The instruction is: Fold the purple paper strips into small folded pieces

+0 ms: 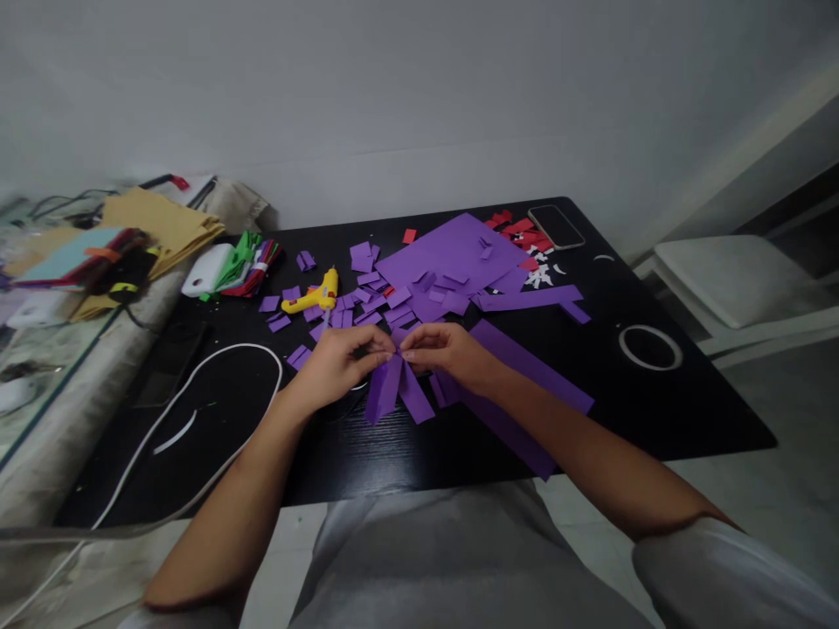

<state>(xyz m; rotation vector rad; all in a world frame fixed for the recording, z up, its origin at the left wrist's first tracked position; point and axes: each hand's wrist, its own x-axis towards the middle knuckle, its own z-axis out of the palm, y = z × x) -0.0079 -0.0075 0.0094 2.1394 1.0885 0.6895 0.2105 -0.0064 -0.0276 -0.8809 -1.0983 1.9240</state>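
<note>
My left hand and my right hand meet over the near middle of the black table. Both pinch the top of a purple paper piece, whose strips fan downward toward me. Thumbs and fingertips press together, so the exact spot they grip is partly hidden. Several small folded purple paper pieces lie scattered just beyond my hands. A yellow glue gun rests among them, past my left hand. Under my right forearm lies a long purple paper sheet.
A large purple sheet lies at the back, near red scraps, white scraps and a phone. To the right sits a white ring. A white cable loops at left, near bundled colored strips.
</note>
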